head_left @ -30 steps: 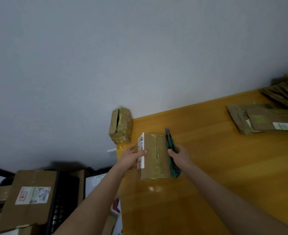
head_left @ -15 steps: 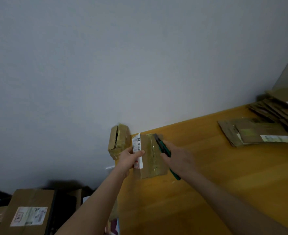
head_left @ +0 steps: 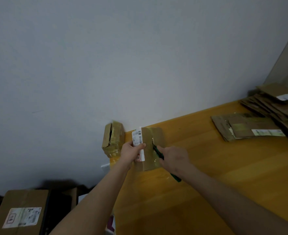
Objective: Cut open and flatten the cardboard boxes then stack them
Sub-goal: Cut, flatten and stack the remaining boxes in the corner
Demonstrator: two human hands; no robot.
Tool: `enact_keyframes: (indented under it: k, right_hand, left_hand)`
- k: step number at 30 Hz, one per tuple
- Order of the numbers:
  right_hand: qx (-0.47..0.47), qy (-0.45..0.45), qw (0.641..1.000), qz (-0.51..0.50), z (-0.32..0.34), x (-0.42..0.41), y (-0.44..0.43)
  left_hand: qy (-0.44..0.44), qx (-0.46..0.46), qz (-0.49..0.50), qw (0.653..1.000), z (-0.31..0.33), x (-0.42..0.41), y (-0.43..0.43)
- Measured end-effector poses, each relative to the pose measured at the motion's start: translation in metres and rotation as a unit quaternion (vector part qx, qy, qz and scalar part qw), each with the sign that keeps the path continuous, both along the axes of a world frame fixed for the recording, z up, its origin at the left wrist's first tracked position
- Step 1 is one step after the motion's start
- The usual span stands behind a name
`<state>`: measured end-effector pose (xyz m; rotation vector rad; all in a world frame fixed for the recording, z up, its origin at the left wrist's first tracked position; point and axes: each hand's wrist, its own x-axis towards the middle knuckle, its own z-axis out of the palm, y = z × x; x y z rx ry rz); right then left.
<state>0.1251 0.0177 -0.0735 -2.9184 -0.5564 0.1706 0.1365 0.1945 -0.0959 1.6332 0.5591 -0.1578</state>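
The box [head_left: 157, 135] lies near the desk's [head_left: 207, 175] far left corner. The left hand [head_left: 131, 150] clasps its labelled side, fingers curled round it, steadying it so the right hand [head_left: 173, 158], clenched round the knife [head_left: 158, 151], can slit the taped seam.

I see a small brown taped cardboard box [head_left: 150, 148] w/ a white shipping label on its left side, lying flat at the back-left corner of the orange wooden table [head_left: 224, 167]. My left hand [head_left: 133, 150] grips its label edge. A slim green utility knife [head_left: 158, 153], held in my right hand [head_left: 173, 158], has its tip against the box's centre tape seam. Just left sits a 2nd taped cardboard box [head_left: 113, 139], top slit open. Far right are flattened brown cardboard sheets [head_left: 241, 128], stacked flat, w/ a bigger flattened pile [head_left: 275, 106] behind.
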Motion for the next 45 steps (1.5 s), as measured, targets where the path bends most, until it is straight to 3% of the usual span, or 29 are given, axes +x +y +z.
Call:
enact_keyframes:
  k: [3,8,10,11,14,17,18,19,22,25,28,32,34,37,40,42,45]
  right_hand:
    - [0.011,0.030,1.000,-0.001,-0.002,-0.005,-0.004]
    - [-0.009,0.091,0.996,0.014,-0.012,-0.010,-0.016]
    - [0.098,0.155,0.982,-0.045,-0.023,-0.015,-0.029]
    - [0.197,0.194,0.955,-0.108,-0.025,-0.014,-0.033]
    - [0.446,0.291,0.799,-0.278,-0.028,-0.001,-0.032]
    - [0.551,0.381,0.666,-0.328,-0.028,0.003,-0.017]
    - [0.572,0.394,0.638,-0.332,-0.030,0.003,-0.013]
    - [0.578,0.393,0.633,-0.334,-0.034,0.003,-0.009]
    - [0.515,0.343,0.712,-0.332,-0.047,0.002,-0.004]
    - [0.461,0.322,0.760,-0.325,-0.056,0.005,-0.005]
    - [0.410,0.338,0.792,-0.299,-0.067,0.008,0.001]
    - [0.403,0.360,0.789,-0.294,-0.081,0.009,0.010]
    - [0.413,0.358,0.779,-0.308,-0.089,0.009,0.008]
    - [0.410,0.337,0.782,-0.327,-0.099,0.008,-0.007]
    - [0.405,0.330,0.788,-0.325,-0.106,0.005,-0.026]
    - [0.408,0.322,0.791,-0.323,-0.110,-0.002,-0.036]
    - [0.377,0.288,0.837,-0.273,-0.116,-0.013,-0.045]
  left_hand:
    - [-0.010,0.029,0.017,0.999,0.000,0.005,-0.002]
    - [-0.020,0.009,0.185,0.982,0.010,0.019,0.016]
    - [-0.059,0.014,0.199,0.978,0.021,0.027,0.027]
    - [-0.072,0.023,0.181,0.981,0.025,0.030,0.031]
    - [-0.063,0.010,0.125,0.990,0.027,0.025,0.025]
    - [-0.018,-0.040,0.105,0.994,0.010,0.011,0.002]
    - [-0.006,-0.056,0.098,0.994,0.003,0.006,-0.006]
    - [0.009,-0.065,0.094,0.993,-0.004,0.002,-0.011]
    - [0.054,0.009,0.090,0.994,-0.021,-0.010,-0.012]
    - [0.083,0.121,0.076,0.986,-0.036,-0.026,0.000]
    - [0.116,0.139,0.040,0.983,-0.055,-0.048,0.011]
    - [0.170,0.254,-0.048,0.951,-0.069,-0.058,0.020]
    - [0.122,0.388,-0.119,0.906,-0.067,-0.055,0.021]
    - [0.012,0.536,-0.278,0.797,-0.064,-0.037,0.012]
    - [0.060,0.570,-0.420,0.703,-0.064,-0.009,-0.008]
    - [0.112,0.556,-0.478,0.671,-0.067,0.003,-0.021]
    - [0.136,0.560,-0.499,0.647,-0.075,0.006,-0.029]
